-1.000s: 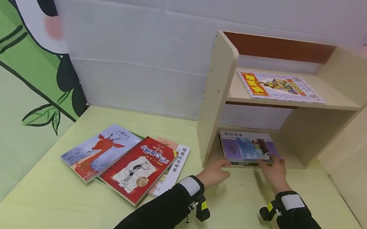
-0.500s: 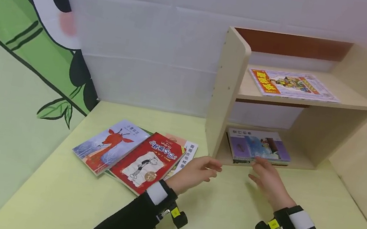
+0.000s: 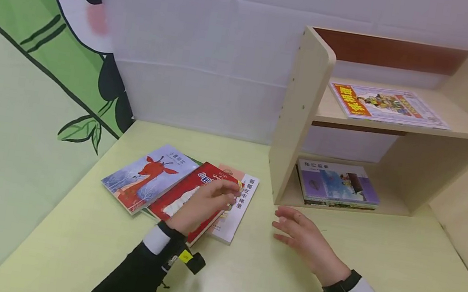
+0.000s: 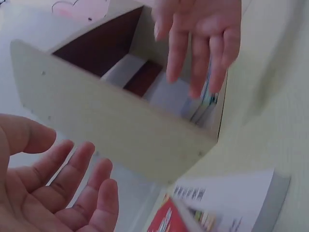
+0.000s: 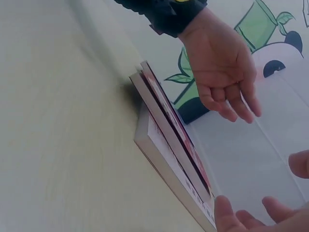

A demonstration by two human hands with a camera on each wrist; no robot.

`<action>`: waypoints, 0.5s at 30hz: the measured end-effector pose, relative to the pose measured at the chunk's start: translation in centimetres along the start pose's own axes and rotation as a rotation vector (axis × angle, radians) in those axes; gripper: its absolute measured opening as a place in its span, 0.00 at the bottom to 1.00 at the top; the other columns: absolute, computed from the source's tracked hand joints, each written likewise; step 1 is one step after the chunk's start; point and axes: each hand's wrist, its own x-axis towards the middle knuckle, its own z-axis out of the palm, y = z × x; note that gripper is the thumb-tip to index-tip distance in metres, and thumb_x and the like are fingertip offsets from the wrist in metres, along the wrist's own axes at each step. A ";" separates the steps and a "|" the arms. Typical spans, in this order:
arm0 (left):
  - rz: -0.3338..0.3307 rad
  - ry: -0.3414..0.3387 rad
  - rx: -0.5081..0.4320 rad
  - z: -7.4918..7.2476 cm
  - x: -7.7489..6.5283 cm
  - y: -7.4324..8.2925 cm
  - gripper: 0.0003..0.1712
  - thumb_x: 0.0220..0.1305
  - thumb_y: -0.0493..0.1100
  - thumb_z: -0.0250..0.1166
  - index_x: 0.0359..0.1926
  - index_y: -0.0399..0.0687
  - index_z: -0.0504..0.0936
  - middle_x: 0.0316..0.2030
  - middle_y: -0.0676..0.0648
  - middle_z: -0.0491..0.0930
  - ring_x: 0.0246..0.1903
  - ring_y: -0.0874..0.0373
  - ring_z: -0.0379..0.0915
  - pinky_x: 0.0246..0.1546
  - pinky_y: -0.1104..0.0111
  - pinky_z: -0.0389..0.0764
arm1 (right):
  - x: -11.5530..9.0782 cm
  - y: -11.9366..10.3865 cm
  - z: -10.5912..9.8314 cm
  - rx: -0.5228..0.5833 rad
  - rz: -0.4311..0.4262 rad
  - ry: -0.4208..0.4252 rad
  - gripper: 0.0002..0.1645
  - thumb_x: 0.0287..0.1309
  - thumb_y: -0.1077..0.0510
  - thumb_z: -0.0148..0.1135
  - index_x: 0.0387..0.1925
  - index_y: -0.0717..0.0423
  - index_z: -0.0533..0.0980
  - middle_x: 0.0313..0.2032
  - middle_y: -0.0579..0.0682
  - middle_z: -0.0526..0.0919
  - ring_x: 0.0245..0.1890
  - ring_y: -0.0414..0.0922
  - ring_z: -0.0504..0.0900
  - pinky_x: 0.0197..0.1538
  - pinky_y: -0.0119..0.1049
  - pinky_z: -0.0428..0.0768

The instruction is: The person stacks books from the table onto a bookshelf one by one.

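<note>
Over the red book (image 3: 172,197) in the pile hovers my left hand (image 3: 207,205), fingers loosely bent and holding nothing. A blue book with a red deer (image 3: 145,178) lies to its left. On the right, a white book (image 3: 240,210) sticks out from under the red one. My right hand (image 3: 306,242) is held over the table in front of the shelf, fingers spread and bare. In the left wrist view, the left palm (image 4: 63,193) faces up beside the shelf's side panel. The right wrist view shows the pile's spines below the left hand (image 5: 222,67).
A wooden two-tier shelf (image 3: 302,116) stands at the back right of the table (image 3: 240,288). A purple book (image 3: 337,184) tops a small stack on its lower level. One colourful book (image 3: 391,106) lies on the upper level. A wall is behind.
Both hands have left the purple book on the lower shelf and moved left and back towards the person. The left hand has come over the red book. The head view has shifted left.
</note>
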 end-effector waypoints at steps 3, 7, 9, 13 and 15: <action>-0.065 0.123 0.007 -3.8 -0.2 -1.3 0.20 0.65 0.45 0.57 0.57 0.45 0.71 0.52 0.43 0.73 0.52 0.46 0.69 0.53 0.53 0.70 | -0.3 0.2 0.8 -0.020 0.018 -0.062 0.32 0.64 0.53 0.52 0.63 0.65 0.56 0.63 0.63 0.58 0.60 0.56 0.66 0.56 0.43 0.71; -0.141 0.274 0.014 -9.1 -0.3 -2.7 0.23 0.68 0.46 0.53 0.60 0.42 0.67 0.56 0.40 0.69 0.55 0.44 0.67 0.56 0.54 0.67 | -0.8 0.3 1.3 -0.045 0.039 -0.143 0.30 0.64 0.52 0.51 0.61 0.66 0.59 0.62 0.64 0.62 0.56 0.55 0.71 0.55 0.44 0.72; -0.176 0.330 0.035 -11.6 -0.5 -3.2 0.25 0.68 0.47 0.52 0.62 0.41 0.65 0.58 0.39 0.67 0.56 0.44 0.65 0.57 0.55 0.66 | -1.0 0.3 1.5 -0.043 0.043 -0.167 0.30 0.64 0.52 0.51 0.61 0.67 0.59 0.61 0.64 0.63 0.55 0.54 0.72 0.55 0.44 0.72; -0.271 0.419 0.131 -16.3 -1.0 -4.2 0.29 0.68 0.51 0.51 0.65 0.43 0.61 0.60 0.38 0.63 0.57 0.43 0.62 0.57 0.54 0.66 | -1.5 0.3 1.4 -0.035 0.041 -0.192 0.31 0.64 0.53 0.52 0.60 0.68 0.60 0.60 0.65 0.65 0.54 0.53 0.73 0.54 0.44 0.73; -0.303 0.460 0.201 -18.4 -1.1 -4.7 0.30 0.68 0.52 0.49 0.66 0.41 0.60 0.61 0.36 0.62 0.57 0.42 0.61 0.57 0.53 0.66 | -1.7 0.3 1.2 -0.039 0.040 -0.197 0.31 0.64 0.53 0.52 0.61 0.69 0.59 0.59 0.65 0.66 0.53 0.53 0.74 0.54 0.43 0.73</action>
